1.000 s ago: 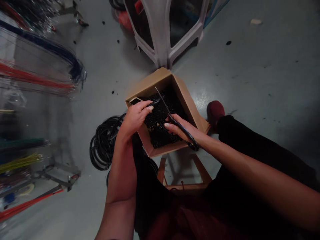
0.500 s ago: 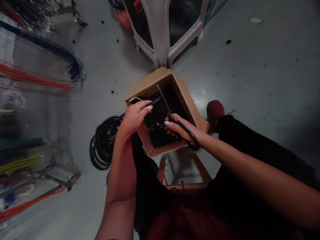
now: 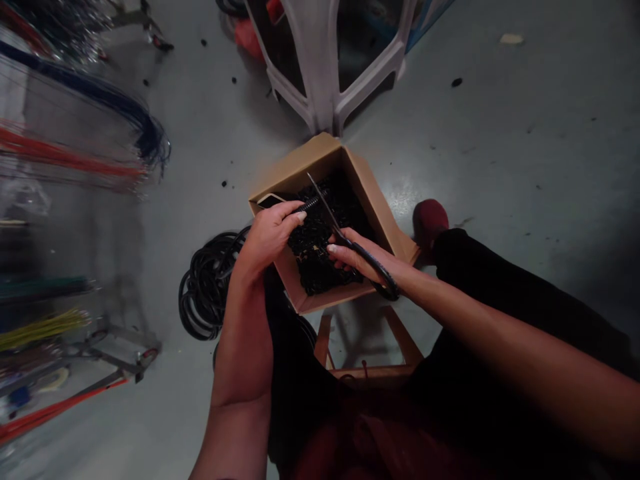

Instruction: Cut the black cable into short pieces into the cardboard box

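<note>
Looking on, I see a person working over an open cardboard box [image 3: 299, 160] that sits on a wooden stool [image 3: 367, 348], just in front of their dark trousers [image 3: 500, 300]. The left hand [image 3: 269, 238] is above the near-left corner of the box, its fingers [image 3: 289, 215] curled closed around a short length of black corrugated tube [image 3: 311, 203]. The tube sticks out past the fingers and reaches the scissors [image 3: 325, 215]. The right hand [image 3: 354, 257] grips those scissors by their black handles, with the fingers wrapped around the loops and the long, narrow blades pointing up across the box. The blades look nearly closed, though I can't make out exactly how they meet the tube.

Below both hands, a heap of small black cut pieces [image 3: 320, 257] fills much of the box, and a small flat dark object [image 3: 270, 201] lies by the box's left wall. A coil of black tubing [image 3: 207, 287] rests on the grey floor [image 3: 500, 133] just left of the box. Beyond the box stands a white plastic stool [image 3: 320, 60], and a maroon shoe [image 3: 430, 223] sits to its right. Bundles of red, blue [image 3: 143, 123] and yellow-green wire [image 3: 43, 330] hang along the left side.
</note>
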Demonstrator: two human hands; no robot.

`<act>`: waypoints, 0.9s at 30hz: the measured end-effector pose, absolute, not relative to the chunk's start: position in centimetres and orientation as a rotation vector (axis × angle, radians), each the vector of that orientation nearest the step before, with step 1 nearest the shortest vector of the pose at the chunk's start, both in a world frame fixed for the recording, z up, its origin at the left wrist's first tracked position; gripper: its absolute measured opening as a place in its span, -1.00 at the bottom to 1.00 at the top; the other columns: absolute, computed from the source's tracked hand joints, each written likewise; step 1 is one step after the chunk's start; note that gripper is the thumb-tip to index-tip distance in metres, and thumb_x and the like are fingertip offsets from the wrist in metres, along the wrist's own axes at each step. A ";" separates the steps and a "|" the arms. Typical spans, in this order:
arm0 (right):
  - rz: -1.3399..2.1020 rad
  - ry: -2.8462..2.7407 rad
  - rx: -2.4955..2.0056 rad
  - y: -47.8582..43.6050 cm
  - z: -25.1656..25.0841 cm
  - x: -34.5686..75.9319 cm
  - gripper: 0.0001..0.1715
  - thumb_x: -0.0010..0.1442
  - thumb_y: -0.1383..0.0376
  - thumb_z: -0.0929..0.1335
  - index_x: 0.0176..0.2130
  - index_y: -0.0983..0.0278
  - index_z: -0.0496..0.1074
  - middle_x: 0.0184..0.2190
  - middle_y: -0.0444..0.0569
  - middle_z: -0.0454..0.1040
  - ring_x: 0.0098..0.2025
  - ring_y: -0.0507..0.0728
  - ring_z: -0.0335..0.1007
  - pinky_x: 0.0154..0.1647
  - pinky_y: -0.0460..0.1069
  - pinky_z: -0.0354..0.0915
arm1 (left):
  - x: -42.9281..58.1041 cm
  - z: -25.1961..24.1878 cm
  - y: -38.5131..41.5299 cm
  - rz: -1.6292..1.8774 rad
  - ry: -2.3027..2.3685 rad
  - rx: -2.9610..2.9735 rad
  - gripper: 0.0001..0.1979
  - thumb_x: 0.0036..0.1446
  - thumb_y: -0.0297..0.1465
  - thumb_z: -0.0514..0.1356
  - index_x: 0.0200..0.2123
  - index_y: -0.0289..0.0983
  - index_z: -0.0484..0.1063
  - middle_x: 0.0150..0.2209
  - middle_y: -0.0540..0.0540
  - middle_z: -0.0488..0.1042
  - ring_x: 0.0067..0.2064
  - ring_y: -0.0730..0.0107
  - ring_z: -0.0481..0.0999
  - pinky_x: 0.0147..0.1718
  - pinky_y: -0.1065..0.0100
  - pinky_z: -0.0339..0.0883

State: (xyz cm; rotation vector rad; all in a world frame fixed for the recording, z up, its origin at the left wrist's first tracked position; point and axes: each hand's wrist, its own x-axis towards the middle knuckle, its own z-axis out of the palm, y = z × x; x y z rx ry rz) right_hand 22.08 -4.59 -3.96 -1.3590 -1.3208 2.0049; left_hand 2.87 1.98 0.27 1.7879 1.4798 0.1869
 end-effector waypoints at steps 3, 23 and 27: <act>2.009 -1.316 -1.353 -4.6 -4.0 22.1 -0.53 0.18 0.00 0.25 -0.08 0.30 0.20 -0.25 0.01 0.38 -0.31 0.09 0.36 -0.28 0.01 0.31 | 2.9 0.3 2.0 0.187 1.480 1.783 -0.64 0.17 -0.30 0.02 -0.09 -0.30 0.49 -0.14 -0.11 0.55 -0.16 0.32 0.48 -0.07 0.30 0.28; 1.922 -1.450 -1.475 -4.6 -4.2 22.3 -0.46 0.17 -0.01 0.26 -0.01 0.30 0.22 -0.10 0.11 0.42 -0.12 0.20 0.38 -0.14 0.08 0.29 | 3.1 0.9 1.7 0.082 1.418 1.819 -0.68 0.15 -0.34 0.01 -0.16 -0.28 0.52 -0.18 -0.08 0.55 -0.16 0.31 0.49 -0.14 0.32 0.37; 1.887 -1.509 -1.524 -4.6 -4.0 22.3 -0.44 0.17 0.00 0.27 0.01 0.29 0.22 -0.03 0.13 0.40 -0.02 0.24 0.34 -0.04 0.12 0.25 | 3.4 1.0 1.6 0.052 1.402 1.817 -0.68 0.15 -0.35 0.02 -0.17 -0.29 0.52 -0.19 -0.09 0.55 -0.17 0.32 0.49 -0.17 0.34 0.39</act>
